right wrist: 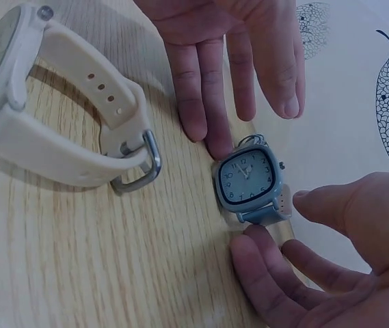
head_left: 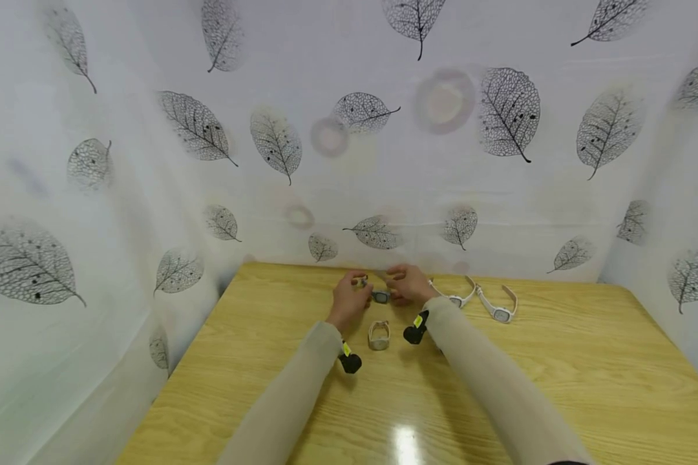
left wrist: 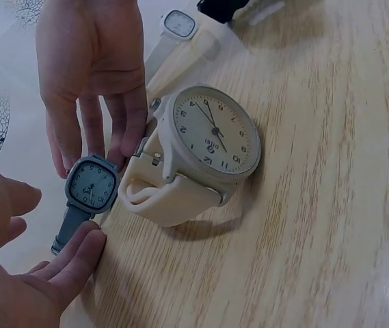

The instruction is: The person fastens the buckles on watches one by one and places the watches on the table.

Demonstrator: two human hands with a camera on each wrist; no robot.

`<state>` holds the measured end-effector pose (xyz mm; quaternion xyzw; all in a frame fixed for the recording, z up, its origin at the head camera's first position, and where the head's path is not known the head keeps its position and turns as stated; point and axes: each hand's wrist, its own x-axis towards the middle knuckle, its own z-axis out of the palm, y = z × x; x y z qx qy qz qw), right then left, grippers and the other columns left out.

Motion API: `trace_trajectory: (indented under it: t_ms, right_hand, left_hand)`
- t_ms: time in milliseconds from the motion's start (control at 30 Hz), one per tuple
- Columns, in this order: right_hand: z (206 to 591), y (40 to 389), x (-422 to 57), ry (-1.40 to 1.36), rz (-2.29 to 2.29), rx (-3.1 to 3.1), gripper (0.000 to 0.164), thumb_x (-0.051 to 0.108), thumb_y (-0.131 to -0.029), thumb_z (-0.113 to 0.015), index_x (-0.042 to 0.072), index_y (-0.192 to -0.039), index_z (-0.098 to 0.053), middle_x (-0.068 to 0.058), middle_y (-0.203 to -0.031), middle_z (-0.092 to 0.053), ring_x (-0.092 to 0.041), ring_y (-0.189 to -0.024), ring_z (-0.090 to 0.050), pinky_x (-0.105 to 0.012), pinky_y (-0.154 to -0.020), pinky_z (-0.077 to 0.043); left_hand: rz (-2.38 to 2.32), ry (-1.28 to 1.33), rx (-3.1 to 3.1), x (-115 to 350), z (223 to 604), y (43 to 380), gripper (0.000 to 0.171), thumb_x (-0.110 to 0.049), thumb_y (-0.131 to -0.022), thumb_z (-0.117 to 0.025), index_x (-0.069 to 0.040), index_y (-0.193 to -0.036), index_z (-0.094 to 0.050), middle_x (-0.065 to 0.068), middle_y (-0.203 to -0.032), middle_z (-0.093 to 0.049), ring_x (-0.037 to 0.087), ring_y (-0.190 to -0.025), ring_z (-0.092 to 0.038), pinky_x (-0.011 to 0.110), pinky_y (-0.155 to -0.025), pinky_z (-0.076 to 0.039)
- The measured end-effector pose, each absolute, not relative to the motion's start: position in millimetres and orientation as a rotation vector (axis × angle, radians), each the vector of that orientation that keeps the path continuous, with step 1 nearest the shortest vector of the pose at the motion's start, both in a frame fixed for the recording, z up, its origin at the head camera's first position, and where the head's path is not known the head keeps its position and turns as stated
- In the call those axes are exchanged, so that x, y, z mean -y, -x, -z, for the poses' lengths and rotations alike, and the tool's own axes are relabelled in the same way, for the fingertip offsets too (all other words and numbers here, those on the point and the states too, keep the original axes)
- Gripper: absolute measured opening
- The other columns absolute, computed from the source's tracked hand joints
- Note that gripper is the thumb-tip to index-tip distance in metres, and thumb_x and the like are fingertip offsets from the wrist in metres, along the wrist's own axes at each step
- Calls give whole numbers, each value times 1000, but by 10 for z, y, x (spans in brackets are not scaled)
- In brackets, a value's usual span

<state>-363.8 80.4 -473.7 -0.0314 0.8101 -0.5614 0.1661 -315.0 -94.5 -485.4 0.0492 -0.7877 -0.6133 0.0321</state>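
Two bare hands work near the far edge of a wood table, close to a leaf-print curtain. Btwn them lies a small blue watch, squarish dial facing up, crown toward the curtain. L hand is at one side, fingers fairly straight, tips by the strap, thumb apart; R hand mirrors it opp., fingertips at the strap, thumb just off. Neither looks clamped: both seem relaxed, touching rather than gripping, tho exact contact at the R thumb is hard to tell. Nearer the person, just in front of the blue watch, a cream watch rests w/ its strap buckled in a loop. Past the R hand are a white watch and, beside it, a second white watch, straps spread. Step in hand, prob.: arranging the blue watch's strap, buckle end on L, holed end on R. Next move likely calls for a light fingertip pinch on each strap end, case kept steady, w/o nudging the cream watch.
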Motion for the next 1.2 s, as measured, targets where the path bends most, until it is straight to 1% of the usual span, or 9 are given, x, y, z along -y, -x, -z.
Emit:
trace_trajectory:
  t_ms: [100,200,300,433,533,600,700,900,1200]
  right_hand:
    - [4727,3615,-801,99,1581,-2307,43,6,-103,-59,2,-146,-55,-29,-142,-54,-31,-86,-73,-42,-73,-64]
    - [4722,3607,-797,113,1561,-2317,42,7,-104,-59,4,-145,-56,-28,-140,-57,-30,-87,-73,-42,-73,-63]
    - [4721,3610,-795,121,1556,-2323,40,6,-103,-59,3,-144,-58,-28,-137,-59,-28,-85,-73,-40,-71,-63]
    - [4744,3624,-794,124,1552,-2346,36,4,-102,-60,1,-138,-63,-28,-133,-62,-25,-80,-73,-38,-67,-63]
    - [4760,3627,-790,132,1553,-2362,34,2,-101,-60,-1,-134,-65,-28,-130,-64,-24,-78,-73,-37,-65,-63]
    - [4754,3619,-784,138,1553,-2367,34,0,-100,-60,-3,-133,-66,-29,-127,-66,-25,-77,-73,-38,-65,-63]
    - [4730,3589,-776,149,1546,-2381,34,-1,-98,-60,-5,-131,-66,-29,-122,-68,-26,-77,-73,-39,-66,-63]
    - [4701,3545,-765,155,1533,-2413,32,-3,-97,-61,-7,-128,-67,-27,-114,-71,-27,-75,-72,-39,-64,-63]
    - [4742,3580,-764,169,1534,-2430,29,-2,-97,-62,-8,-125,-69,-25,-109,-73,-21,-69,-70,-35,-60,-62]
  left_hand:
    - [1939,-135,2418,947,4870,3163,37,-5,-99,-66,3,-135,-61,27,-135,-50,24,-79,-72,34,-69,-63]
    - [1958,-113,2418,959,4895,3182,35,-5,-100,-65,3,-134,-62,25,-132,-51,23,-82,-72,36,-72,-63]
    - [1951,-97,2427,963,4896,3196,32,-4,-100,-66,4,-131,-64,21,-123,-55,20,-79,-71,38,-73,-63]
    - [1931,-89,2455,947,4867,3200,27,-4,-99,-67,5,-125,-67,16,-109,-63,18,-72,-68,33,-65,-61]
    - [1894,-99,2486,933,4860,3207,24,-5,-99,-68,6,-120,-69,13,-101,-66,18,-68,-66,25,-58,-55]
    - [1851,-114,2510,925,4859,3211,22,-6,-99,-68,5,-117,-71,12,-98,-68,17,-66,-66,22,-55,-52]
    - [1799,-130,2541,915,4852,3205,18,-7,-98,-70,3,-111,-73,12,-95,-70,16,-63,-66,21,-55,-51]
    - [1749,-116,2560,921,4856,3204,13,-6,-95,-71,4,-102,-75,9,-84,-73,14,-60,-66,25,-55,-55]
    - [1724,-174,2583,911,4865,3224,15,-9,-96,-72,3,-105,-74,11,-86,-73,13,-62,-65,24,-58,-55]
